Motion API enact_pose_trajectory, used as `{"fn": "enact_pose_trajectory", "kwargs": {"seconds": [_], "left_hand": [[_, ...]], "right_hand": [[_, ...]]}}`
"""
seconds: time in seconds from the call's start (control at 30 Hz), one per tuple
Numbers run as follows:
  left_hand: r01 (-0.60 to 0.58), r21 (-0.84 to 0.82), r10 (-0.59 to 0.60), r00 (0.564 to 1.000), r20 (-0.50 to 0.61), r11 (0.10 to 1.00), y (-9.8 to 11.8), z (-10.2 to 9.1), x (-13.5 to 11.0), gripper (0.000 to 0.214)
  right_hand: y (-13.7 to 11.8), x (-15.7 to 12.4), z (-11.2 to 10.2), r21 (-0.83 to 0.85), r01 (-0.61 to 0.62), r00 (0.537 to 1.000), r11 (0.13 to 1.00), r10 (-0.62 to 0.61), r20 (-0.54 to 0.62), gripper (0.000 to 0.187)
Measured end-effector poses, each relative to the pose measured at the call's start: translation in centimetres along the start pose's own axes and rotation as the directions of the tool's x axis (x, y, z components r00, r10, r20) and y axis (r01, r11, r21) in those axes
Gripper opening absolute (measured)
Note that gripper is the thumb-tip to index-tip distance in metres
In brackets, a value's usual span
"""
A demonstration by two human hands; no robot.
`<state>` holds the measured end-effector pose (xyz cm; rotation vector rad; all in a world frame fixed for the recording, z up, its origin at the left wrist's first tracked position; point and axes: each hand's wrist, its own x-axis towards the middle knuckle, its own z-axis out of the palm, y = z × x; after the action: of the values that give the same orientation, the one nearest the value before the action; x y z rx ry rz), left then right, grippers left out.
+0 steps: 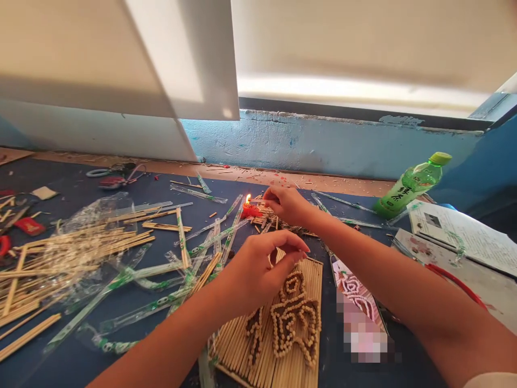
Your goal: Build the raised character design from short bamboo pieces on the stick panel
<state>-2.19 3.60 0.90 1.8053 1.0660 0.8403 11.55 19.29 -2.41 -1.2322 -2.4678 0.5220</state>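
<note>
My right hand point(287, 205) reaches forward and pinches a thin wooden stick point(258, 201), whose far tip sits in the flame of a small red candle point(249, 209) on the dark blue table point(81, 355). My left hand point(258, 269) hovers above a mat of side-by-side chopsticks point(262, 350), its fingertips pressed together in a pinch; what they hold is too small to make out. On the mat lies a pattern of small round stick ends point(294, 318), some darkened.
Loose chopsticks point(72, 248) and torn plastic wrappers point(133, 275) litter the left half. A green drink bottle point(412, 186) leans at the back right beside papers point(464, 231). A red cord point(456, 280) and a phone point(355, 302) lie right. Scissors point(113, 178) rest far left.
</note>
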Motion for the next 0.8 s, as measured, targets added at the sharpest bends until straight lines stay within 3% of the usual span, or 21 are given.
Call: {"fn": "enact_pose_trajectory", "kwargs": {"seconds": [0.23,0.63,0.8], "left_hand": [[-0.052,0.039,0.052,0.999,-0.009,0.998,-0.7,0.6,-0.1,0.014],[0.106,0.002,-0.105,0.989,-0.104,0.994,-0.2,-0.2,0.0,0.014],[0.164,-0.125,-0.183,0.969,-0.166,0.979,0.0,-0.9,0.4,0.015]], "right_hand": [[0.4,0.2,0.4,0.047,-0.006,1.0,0.999,0.006,0.001,0.029],[0.9,0.1,0.4,0.156,-0.008,0.999,0.988,0.015,-0.043,0.028],[1.4,-2.2,-1.1,0.282,-0.027,0.994,0.959,0.056,-0.093,0.017]]}}
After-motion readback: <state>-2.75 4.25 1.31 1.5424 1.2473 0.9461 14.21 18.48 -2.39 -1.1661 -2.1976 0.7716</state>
